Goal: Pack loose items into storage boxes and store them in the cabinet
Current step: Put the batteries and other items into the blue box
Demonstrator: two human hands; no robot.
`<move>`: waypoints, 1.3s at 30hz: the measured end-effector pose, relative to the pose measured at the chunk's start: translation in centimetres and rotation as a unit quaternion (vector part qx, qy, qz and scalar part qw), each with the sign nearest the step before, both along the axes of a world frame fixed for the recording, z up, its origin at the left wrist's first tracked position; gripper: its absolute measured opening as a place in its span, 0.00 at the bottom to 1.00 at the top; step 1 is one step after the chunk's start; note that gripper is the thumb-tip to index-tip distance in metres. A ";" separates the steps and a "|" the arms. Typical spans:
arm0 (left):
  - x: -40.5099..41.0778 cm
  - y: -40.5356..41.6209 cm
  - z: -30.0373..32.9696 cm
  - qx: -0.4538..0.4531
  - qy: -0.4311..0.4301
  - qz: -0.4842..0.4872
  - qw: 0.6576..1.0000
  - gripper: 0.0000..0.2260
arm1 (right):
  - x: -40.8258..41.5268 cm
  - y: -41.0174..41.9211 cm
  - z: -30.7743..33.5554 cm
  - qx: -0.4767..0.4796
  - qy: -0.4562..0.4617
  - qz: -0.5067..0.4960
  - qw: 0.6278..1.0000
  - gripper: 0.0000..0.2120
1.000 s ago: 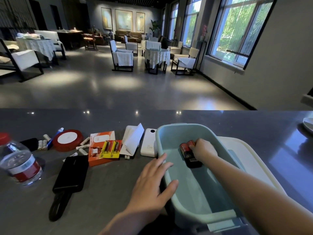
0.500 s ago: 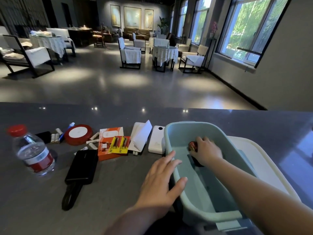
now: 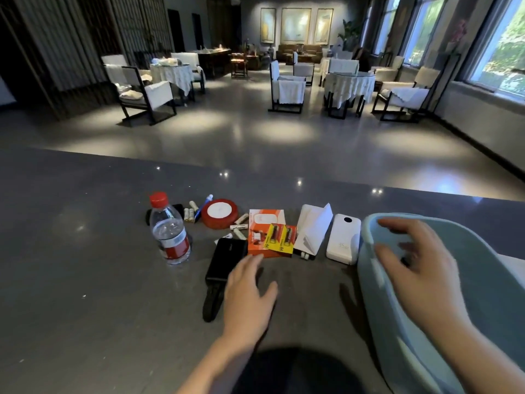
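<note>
A dark grey stone counter (image 3: pixel 85 280) is what everything sits on, with a dim lounge of white-draped chairs way behind it. Taking the pale blue storage box (image 3: pixel 377 285) as the landmark: it's parked at the right end of the counter, and the right hand (image 3: pixel 417 268) is hung over its open top, fingers spread and loose, nothing held (motion-blurred, so finer detail can't be told). Something dark can be glimpsed inside under that hand, not identifiable.

Left of the box and nearest, the left hand (image 3: pixel 247 294) is laid flat and open above the counter, fingertips just short of the orange battery pack (image 3: pixel 267 237) and beside the black power bank (image 3: pixel 225 261).

Further out, right against the box's left wall, the white power bank (image 3: pixel 343 238) is found: probably dense and slick, best gripped across the long edges. The battery pack is likely light, stiff card, easily pinched by an edge. The white folded paper (image 3: pixel 312 228) lies between those two.

Farther left of the box come the loose white batteries (image 3: pixel 240 227), which will probably roll, then the red round tin (image 3: pixel 219 213) and the water bottle (image 3: pixel 170 231)
</note>
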State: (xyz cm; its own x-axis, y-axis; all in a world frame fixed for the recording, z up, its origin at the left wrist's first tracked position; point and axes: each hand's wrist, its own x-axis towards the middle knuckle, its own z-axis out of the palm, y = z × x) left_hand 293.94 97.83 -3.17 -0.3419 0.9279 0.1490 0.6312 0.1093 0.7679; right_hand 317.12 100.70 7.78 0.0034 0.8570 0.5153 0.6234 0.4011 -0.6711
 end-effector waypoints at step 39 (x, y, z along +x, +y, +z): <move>-5.4 -1.9 2.4 -0.121 0.188 -0.246 0.943 0.28 | -11.2 -4.4 -6.2 -0.317 -0.399 0.142 0.849 0.41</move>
